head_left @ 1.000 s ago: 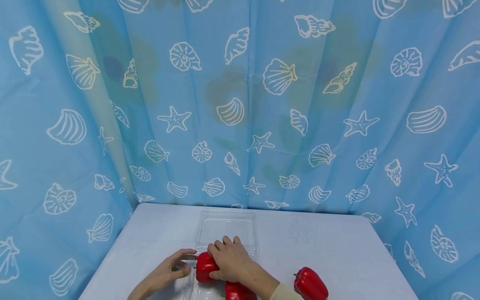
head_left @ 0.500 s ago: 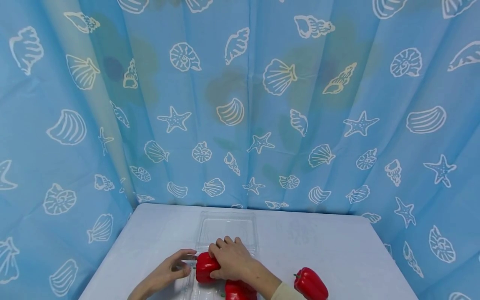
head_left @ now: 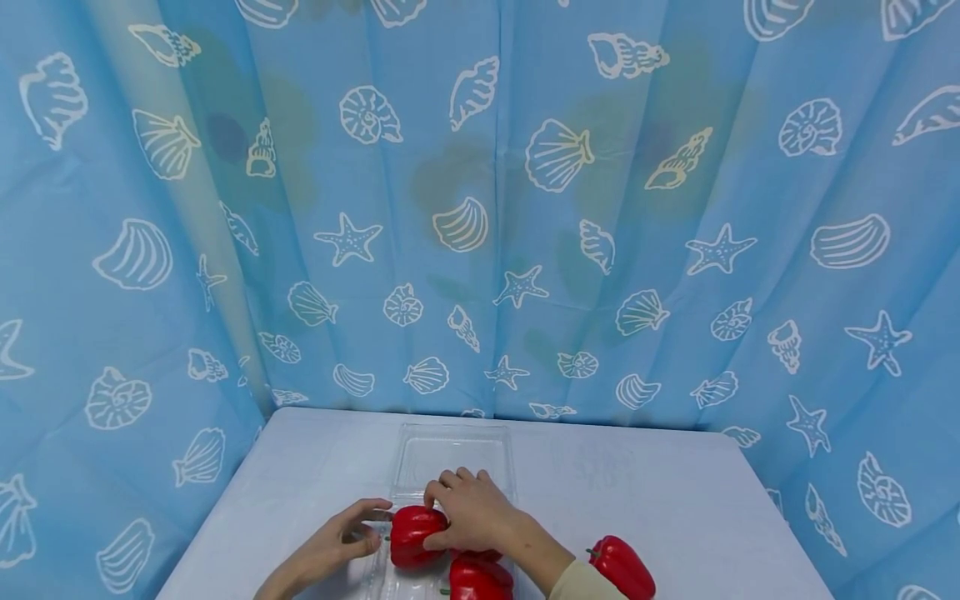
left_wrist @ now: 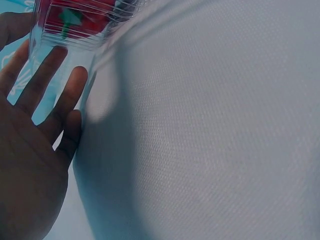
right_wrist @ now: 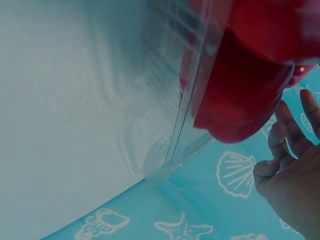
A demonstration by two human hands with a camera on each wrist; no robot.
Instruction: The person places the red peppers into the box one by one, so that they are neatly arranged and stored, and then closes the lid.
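A red bell pepper [head_left: 412,537] lies on its side in the clear plastic clamshell box [head_left: 384,575], its stem toward the left. My right hand [head_left: 476,512] reaches over the box from the right, thumb and index fingertips at that pepper's right side. In the right wrist view the other fingers are spread, off the peppers. A second red bell pepper [head_left: 482,581] sits nearer the front, and red shows behind it under my right hand. My left hand [head_left: 337,537] stands at the box's left side, fingers extended beside its ribbed wall [left_wrist: 75,42] in the left wrist view.
Another red bell pepper [head_left: 621,568] lies on the white table [head_left: 675,508] to the right of the box. The transparent lid [head_left: 453,458] is folded back behind the box. Blue curtains [head_left: 525,250] with shell prints surround the table.
My right hand has slid a little to the right and back, uncovering more of the left pepper and some red beneath the hand. The left hand has stayed almost still.
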